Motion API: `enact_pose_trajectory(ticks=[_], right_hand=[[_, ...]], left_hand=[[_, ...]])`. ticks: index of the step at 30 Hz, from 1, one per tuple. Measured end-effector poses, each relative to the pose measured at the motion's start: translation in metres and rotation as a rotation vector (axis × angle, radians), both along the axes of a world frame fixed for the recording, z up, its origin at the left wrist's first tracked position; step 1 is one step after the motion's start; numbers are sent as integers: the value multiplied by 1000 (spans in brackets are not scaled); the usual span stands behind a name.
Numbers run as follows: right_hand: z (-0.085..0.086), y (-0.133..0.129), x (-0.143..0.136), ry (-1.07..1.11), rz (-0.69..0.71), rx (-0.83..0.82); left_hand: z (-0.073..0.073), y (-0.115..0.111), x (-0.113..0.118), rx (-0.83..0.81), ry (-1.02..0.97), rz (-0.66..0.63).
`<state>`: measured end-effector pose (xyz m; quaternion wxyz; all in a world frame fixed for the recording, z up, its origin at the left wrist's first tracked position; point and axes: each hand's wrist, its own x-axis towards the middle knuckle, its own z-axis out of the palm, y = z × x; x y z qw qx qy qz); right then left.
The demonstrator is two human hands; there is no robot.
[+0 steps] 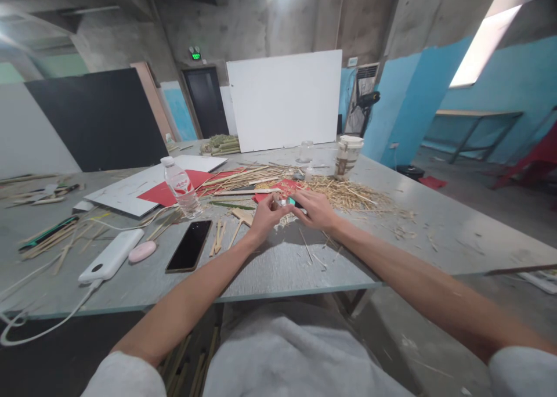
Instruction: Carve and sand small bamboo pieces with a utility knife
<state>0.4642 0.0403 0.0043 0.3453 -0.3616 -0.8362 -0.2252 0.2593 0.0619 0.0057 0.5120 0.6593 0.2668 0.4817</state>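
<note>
Both of my hands meet over the middle of the table, with the fingertips close together. My left hand [266, 214] is closed in a pinch, thumb stretched toward the other hand. Beside it, my right hand [317, 209] is closed too, fingers bent downward. Between them shows a small green-and-white object [291, 202], partly covered by the fingers; its kind cannot be made out. Just behind the hands lies red paper [288, 186]. A heap of short straw-coloured stalk pieces [354, 194] spreads to the right, and longer stalks [243, 178] lie at the back left.
Left of my hands are a black phone [190, 246], a water bottle [180, 188], a white power bank [112, 255] with a cable, and a pink oval case [142, 252]. A cup [348, 156] stands at the back right. A white board [285, 101] rises behind the table.
</note>
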Motion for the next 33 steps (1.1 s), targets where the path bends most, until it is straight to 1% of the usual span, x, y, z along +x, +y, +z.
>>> enact_pose_trajectory(ticks=[8, 16, 25, 33], right_hand=[[2, -1, 0, 1, 13, 14], [0, 1, 2, 12, 22, 34], [-1, 2, 3, -13, 7, 29], [-3, 2, 4, -21, -4, 19]], left_hand=[[1, -1, 0, -35, -24, -19], [1, -8, 4, -100, -43, -103], [-1, 0, 3, -96, -46, -53], [-1, -1, 3, -74, -31, -82]])
